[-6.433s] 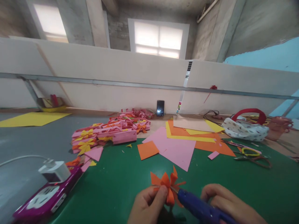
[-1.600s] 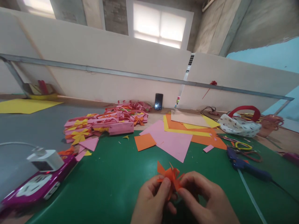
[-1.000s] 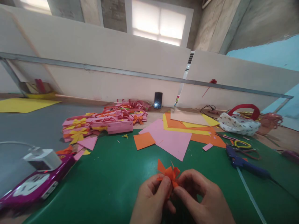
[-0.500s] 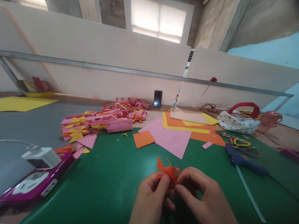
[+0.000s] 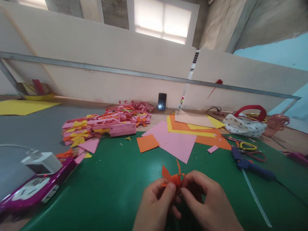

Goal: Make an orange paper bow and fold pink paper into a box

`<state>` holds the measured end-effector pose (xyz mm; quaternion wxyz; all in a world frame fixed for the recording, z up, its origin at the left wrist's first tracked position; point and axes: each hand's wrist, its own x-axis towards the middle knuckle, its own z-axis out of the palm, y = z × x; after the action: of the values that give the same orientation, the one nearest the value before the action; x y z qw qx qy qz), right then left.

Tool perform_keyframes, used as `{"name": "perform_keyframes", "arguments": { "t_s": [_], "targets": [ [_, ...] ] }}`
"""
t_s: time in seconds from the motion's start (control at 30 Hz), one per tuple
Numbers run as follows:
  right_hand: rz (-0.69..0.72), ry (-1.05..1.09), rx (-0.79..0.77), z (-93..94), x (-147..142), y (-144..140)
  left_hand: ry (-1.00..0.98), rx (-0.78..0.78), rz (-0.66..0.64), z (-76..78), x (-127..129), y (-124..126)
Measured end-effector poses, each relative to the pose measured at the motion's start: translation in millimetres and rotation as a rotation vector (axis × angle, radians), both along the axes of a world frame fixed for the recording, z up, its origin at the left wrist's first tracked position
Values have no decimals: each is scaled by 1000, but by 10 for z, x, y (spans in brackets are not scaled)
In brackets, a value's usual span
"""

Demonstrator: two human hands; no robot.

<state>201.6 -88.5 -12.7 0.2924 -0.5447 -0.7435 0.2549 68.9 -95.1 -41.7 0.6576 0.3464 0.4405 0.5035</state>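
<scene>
Pinched at lower centre between left hand (image 5: 156,205) and right hand (image 5: 208,205): orange paper bow (image 5: 172,177), tails pointing up.

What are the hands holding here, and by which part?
Both hands, left hand and right hand, pinch one orange paper bow at its lower middle; its loops and tails stick out above the fingertips.

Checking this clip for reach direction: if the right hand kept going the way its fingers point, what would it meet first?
The right hand points left-forward into the orange paper bow it already pinches; just beyond are the left hand's fingertips, though depth is unclear.
</scene>
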Motion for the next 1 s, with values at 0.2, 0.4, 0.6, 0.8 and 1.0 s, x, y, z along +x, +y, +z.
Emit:
{"name": "perform_keyframes", "arguments": {
  "t_s": [0.2,0.4,0.6,0.8,1.0],
  "targets": [
    [-16,32,6,23,-13,-3,-102,-8,-45,43,-69,-43],
    [53,-114,121,143,12,1,-59,102,-128,203,-93,-45],
    [149,-184,200,195,26,24,24,120,-149,212,-154,-32],
    [138,-148,218,224,6,25,161,171,-224,162,-305,-29],
    [145,-89,176,237,-9,24,-2,118,-254,215,-302,-64]
  ]
}}
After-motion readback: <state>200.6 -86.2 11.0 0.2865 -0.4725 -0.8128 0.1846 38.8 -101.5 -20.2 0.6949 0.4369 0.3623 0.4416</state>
